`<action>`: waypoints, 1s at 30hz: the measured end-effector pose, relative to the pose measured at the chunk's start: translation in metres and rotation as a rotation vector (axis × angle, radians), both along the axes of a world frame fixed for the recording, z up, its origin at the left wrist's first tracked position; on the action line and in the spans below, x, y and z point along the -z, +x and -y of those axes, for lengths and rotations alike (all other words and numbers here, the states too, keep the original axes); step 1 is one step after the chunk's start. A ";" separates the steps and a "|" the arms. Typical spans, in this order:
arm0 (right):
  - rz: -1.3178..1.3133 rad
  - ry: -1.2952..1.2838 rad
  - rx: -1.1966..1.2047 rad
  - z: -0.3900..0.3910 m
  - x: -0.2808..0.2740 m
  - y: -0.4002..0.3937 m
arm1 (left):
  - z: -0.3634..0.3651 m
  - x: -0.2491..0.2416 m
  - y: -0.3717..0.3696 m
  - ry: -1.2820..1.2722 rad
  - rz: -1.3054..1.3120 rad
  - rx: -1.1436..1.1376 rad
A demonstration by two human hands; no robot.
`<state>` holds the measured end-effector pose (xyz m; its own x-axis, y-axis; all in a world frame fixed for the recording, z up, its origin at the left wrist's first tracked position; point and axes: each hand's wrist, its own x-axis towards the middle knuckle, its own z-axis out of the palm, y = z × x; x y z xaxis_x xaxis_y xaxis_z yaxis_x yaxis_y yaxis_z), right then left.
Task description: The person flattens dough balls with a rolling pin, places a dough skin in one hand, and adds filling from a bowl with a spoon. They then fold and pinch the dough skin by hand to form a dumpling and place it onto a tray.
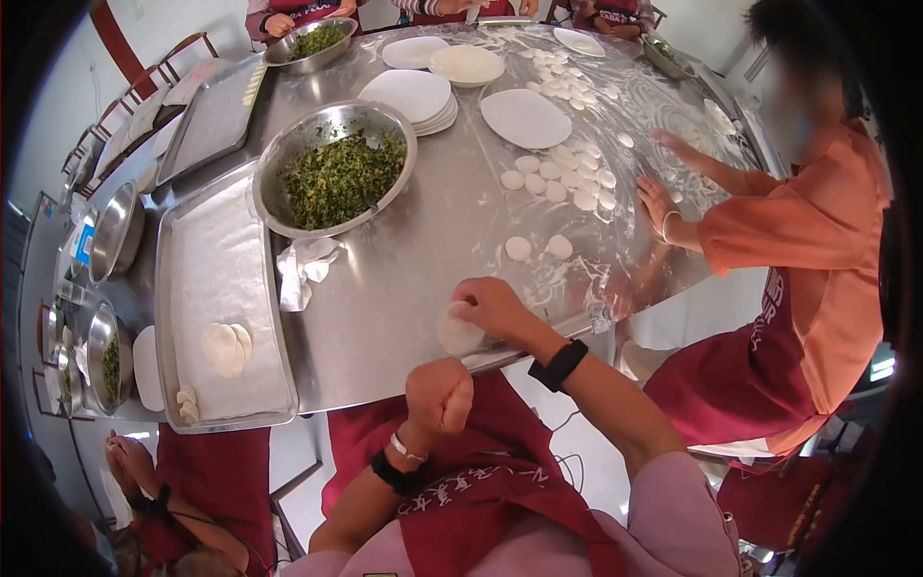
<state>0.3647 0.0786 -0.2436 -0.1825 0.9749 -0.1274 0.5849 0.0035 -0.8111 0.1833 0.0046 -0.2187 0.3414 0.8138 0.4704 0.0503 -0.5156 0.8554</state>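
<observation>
At the table's near edge, my right hand (495,310) pinches the rim of a thin round dough wrapper (459,334). My left hand (439,397) is closed like a fist just below and to the left, apart from the wrapper; anything inside its fingers is hidden. Two small dough discs (518,249) lie on the metal beyond my right hand. A big steel bowl (409,173) of chopped green filling (338,180) stands farther off to the left. Beside it, a lined tray (288,380) bears a few overlapping wrappers (227,348) and some small folded dumplings (187,402).
A co-worker in orange (798,216) has both hands on the floured right side of the table, near many dough discs (567,173). Stacked white plates (409,94) stand beyond the bowl. A crumpled white cloth (306,269) lies by the tray. Other people sit around the table.
</observation>
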 end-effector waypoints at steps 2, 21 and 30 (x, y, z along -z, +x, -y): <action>-0.041 -0.075 0.057 0.003 0.003 0.008 | 0.004 -0.003 0.001 -0.022 0.053 0.009; 0.213 0.143 -0.070 0.009 0.008 0.000 | -0.001 0.011 0.001 0.106 0.061 -0.017; -0.103 -0.203 -0.054 -0.013 0.005 -0.002 | 0.038 0.027 -0.004 -0.086 0.119 0.046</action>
<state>0.3631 0.0912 -0.2485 -0.2563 0.9196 -0.2977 0.5022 -0.1364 -0.8539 0.1791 -0.0332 -0.2453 0.3253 0.8377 0.4388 -0.0759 -0.4394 0.8951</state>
